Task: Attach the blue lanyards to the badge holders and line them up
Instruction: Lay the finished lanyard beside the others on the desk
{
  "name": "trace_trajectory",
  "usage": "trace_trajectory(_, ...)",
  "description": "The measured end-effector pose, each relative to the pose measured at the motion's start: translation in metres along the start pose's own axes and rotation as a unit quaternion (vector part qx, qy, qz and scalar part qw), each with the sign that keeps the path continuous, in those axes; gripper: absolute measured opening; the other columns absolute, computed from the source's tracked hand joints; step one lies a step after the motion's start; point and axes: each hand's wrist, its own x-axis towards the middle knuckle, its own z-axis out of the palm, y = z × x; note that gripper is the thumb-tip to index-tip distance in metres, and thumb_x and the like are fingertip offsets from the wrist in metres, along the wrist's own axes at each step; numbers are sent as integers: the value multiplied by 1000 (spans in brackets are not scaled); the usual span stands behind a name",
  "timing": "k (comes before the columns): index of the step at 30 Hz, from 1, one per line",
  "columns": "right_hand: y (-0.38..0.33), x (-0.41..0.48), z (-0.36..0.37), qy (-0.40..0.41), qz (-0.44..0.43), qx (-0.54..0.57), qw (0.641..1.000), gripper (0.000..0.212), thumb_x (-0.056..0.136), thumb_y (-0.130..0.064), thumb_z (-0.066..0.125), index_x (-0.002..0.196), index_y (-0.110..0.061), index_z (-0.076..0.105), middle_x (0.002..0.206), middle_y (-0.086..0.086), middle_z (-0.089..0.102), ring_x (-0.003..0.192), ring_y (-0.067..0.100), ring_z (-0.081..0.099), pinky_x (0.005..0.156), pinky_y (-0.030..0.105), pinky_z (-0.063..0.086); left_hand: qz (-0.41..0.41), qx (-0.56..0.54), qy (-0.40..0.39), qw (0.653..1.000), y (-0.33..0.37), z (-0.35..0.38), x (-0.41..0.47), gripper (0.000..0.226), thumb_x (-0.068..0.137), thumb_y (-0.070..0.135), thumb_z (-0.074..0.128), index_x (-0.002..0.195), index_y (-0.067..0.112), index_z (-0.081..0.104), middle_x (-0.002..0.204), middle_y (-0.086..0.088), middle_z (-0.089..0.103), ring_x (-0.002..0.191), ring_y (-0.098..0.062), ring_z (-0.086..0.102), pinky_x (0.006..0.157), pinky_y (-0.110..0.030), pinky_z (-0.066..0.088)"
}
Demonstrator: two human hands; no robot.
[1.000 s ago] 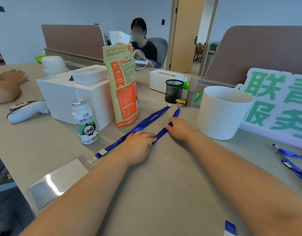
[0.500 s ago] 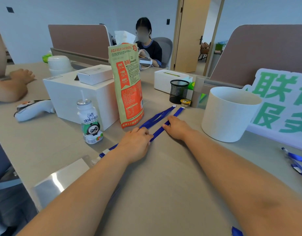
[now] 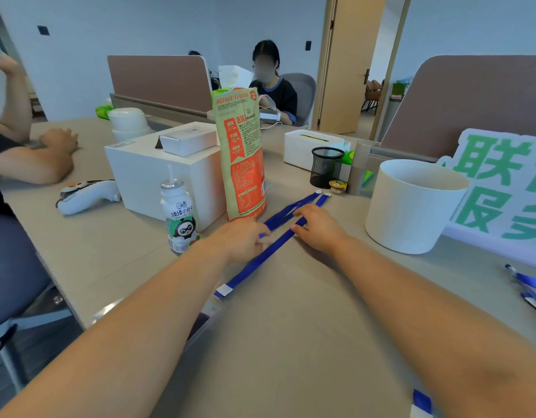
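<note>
Lanyard: we note the blue lanyard [image 3: 260, 260] flat on the worktop [image 3: 290, 342], mid-frame, doubled into two straps that part toward the upper right.
Long axis: diagonal, from the white tab [image 3: 226, 289] at lower centre-left up to the far ends near the mesh pen cup [image 3: 325, 167].
Left hand: the left hand [image 3: 239, 239] sits on the strap about midway, palm down and fingers bent. We cannot tell whether this grip pinches the strap or only presses it.
Right hand: the right hand [image 3: 318, 227] is just beyond, palm down, with fingers laid flat across both straps. This grip is loose and closes round nothing.
Badge holder: a clear badge holder [image 3: 210, 307] appears to lie just past the white tab, toward the lower left. It is mostly hidden by the left forearm, so we are not certain.
Relation that matters: the tab end and holder lie behind both hands, down the strap toward us and on the left hand's side, so the left is nearer.
Step, as we judge: straightening the straps; attaching to the holder is not confirmed.
Crowding: the snack bag [image 3: 242, 158] stands near the left knuckles, and the white tub [image 3: 411, 206] stands to the right.
Spares: more lanyards [image 3: 529, 280] lie at the right edge.
</note>
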Motion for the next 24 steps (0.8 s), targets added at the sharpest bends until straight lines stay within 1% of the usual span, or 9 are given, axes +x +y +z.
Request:
trace_trajectory(2, -11, -9, -4, 2, -45, 0, 999, 30, 89, -31, 58, 116, -17, 60, 124, 2, 56, 117, 18, 50, 97, 30, 42, -6, -2, 24, 1000, -4, -5, -8, 35, 92, 22, 50, 126, 14, 53, 118, -9, 57, 110, -25, 51, 91, -34, 43)
trace_trajectory(4, -26, -20, -6, -12, -80, 13, 997, 23, 87, -31, 60, 107, -19, 65, 115, -1, 60, 108, 15, 54, 91, 28, 44, -8, -6, 58, 998, -8, -9, -17, 31, 92, 16, 49, 121, 12, 56, 118, -9, 58, 109, -25, 53, 91, -35, 43)
trace_trajectory(9, -60, -47, 3, -86, -142, -5, 986, 24, 83, -37, 64, 103, -23, 66, 102, -5, 59, 89, 9, 53, 79, 25, 46, -21, -45, 167, 985, -13, -11, -36, 24, 92, 16, 50, 113, 14, 61, 113, -6, 60, 102, -25, 57, 85, -35, 47)
trace_trajectory(11, -65, -54, 6, -85, -135, -20, 987, 24, 85, -37, 62, 104, -23, 66, 103, -4, 60, 90, 11, 53, 78, 26, 45, -26, -40, 180, 983, -13, -12, -46, 20, 91, 19, 51, 107, 14, 62, 109, -5, 61, 98, -23, 58, 80, -32, 47)
trace_trajectory(14, -70, -59, 8, -68, -100, -42, 992, 27, 87, -39, 58, 105, -21, 66, 106, -2, 64, 95, 16, 58, 80, 31, 50, -49, -14, 133, 990, -18, -11, -66, 11, 88, 22, 55, 94, 17, 63, 101, -2, 64, 96, -22, 58, 75, -31, 45)
trace_trajectory(16, -75, -61, 10, -67, -77, -70, 992, 29, 89, -41, 54, 107, -21, 65, 106, 0, 65, 96, 19, 59, 80, 35, 52, -85, -5, 103, 991, -23, -10, -82, 6, 86, 26, 56, 83, 22, 58, 99, 1, 63, 95, -20, 57, 73, -30, 44)
trace_trajectory(20, -88, -66, 17, -76, -19, -99, 992, 30, 91, -39, 49, 108, -17, 63, 106, 4, 64, 96, 22, 59, 75, 34, 51, -135, 10, 58, 989, -33, -8, -113, 12, 86, 33, 57, 81, 23, 54, 102, -1, 61, 92, -19, 53, 77, -31, 44)
trace_trajectory(22, -97, -70, 18, -74, -12, -109, 991, 32, 93, -36, 47, 113, -14, 60, 113, 6, 60, 102, 24, 57, 80, 35, 51, -148, 10, 30, 989, -35, -8, -125, 20, 83, 42, 60, 83, 23, 54, 101, -1, 60, 88, -17, 50, 77, -30, 43)
trace_trajectory(24, -109, -78, 18, -58, -54, -74, 994, 32, 94, -30, 45, 117, -14, 59, 122, 4, 54, 112, 23, 52, 89, 37, 48, -154, -4, -1, 988, -35, -8, -137, 34, 76, 53, 65, 88, 23, 54, 96, 3, 56, 88, -15, 49, 79, -29, 43)
